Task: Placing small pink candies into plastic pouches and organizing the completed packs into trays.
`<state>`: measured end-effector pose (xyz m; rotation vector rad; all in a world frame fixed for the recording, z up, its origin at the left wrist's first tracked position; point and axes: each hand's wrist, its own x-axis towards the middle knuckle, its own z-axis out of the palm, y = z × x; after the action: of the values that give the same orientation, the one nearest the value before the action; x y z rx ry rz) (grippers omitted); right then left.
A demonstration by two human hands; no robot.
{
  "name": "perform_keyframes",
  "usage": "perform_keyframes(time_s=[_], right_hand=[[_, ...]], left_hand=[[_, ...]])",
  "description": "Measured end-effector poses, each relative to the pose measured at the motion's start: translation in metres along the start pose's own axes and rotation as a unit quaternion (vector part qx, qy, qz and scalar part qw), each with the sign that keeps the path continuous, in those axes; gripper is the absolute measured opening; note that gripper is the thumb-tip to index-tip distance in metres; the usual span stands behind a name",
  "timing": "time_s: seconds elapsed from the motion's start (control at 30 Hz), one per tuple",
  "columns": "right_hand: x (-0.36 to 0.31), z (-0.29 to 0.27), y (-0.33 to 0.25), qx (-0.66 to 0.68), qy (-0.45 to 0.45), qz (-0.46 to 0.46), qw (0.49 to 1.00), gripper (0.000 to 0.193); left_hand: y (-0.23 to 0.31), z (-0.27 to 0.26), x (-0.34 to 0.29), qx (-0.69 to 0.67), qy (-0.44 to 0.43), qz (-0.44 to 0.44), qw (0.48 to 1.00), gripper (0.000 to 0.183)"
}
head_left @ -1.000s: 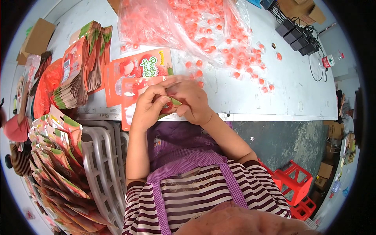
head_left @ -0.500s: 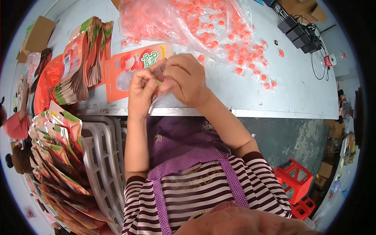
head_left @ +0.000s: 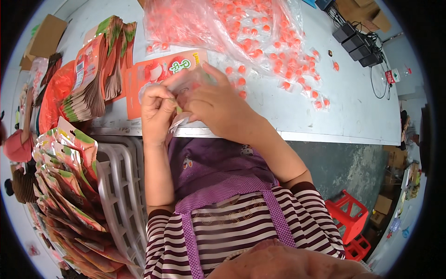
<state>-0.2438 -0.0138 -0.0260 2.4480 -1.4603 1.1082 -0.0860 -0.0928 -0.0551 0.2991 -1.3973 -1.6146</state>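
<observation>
My left hand [head_left: 157, 114] is closed, its thumb and fingers pinching the edge of a pouch [head_left: 179, 122] held upright just above the table's front edge. Most of that pouch is hidden by my hands. At its mouth is my right hand [head_left: 222, 106], palm turned down, its fingers smeared by motion and partly covered; whether they grip anything cannot be made out. Under and behind my hands a flat pink printed pouch [head_left: 134, 103] lies on the table. Several small wrapped orange-red candies [head_left: 241, 81] lie just beyond my right hand.
A large clear plastic bag [head_left: 190, 28] spills many wrapped candies across the table [head_left: 353, 107]. Stacked flat pouches [head_left: 88, 88] stand at the left. Below them, filled pouches [head_left: 69, 186] lean by a grey plastic crate [head_left: 116, 186]. Black adapters [head_left: 355, 44] sit far right; a red stool [head_left: 348, 216] stands on the floor.
My right hand has turned palm-down and spread over the pouch's mouth. My left hand has shifted slightly left and down. More candies now show beside my right hand.
</observation>
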Motion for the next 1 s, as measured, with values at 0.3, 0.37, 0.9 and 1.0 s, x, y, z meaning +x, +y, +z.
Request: perform_keyframes(time_s=[0.3,0.37,0.9,1.0], right_hand=[[-0.013,-0.019,0.023,0.213,0.019,0.007,0.977,0.025],[-0.034,-0.009,0.049,0.117,0.063,0.190,0.973,0.050],[-0.069,0.038,0.035,-0.164,-0.096,0.214,0.958,0.060],[-0.068,0.039,0.035,-0.178,-0.099,0.234,0.951,0.035]], left_hand=[[0.009,-0.022,-0.011,0.059,-0.040,0.035,0.997,0.013],[0.011,-0.029,-0.009,0.118,-0.021,0.086,0.989,0.015],[0.038,0.007,0.009,0.454,-0.067,0.222,0.860,0.006],[0.021,0.016,0.014,0.474,-0.073,0.207,0.853,0.007]])
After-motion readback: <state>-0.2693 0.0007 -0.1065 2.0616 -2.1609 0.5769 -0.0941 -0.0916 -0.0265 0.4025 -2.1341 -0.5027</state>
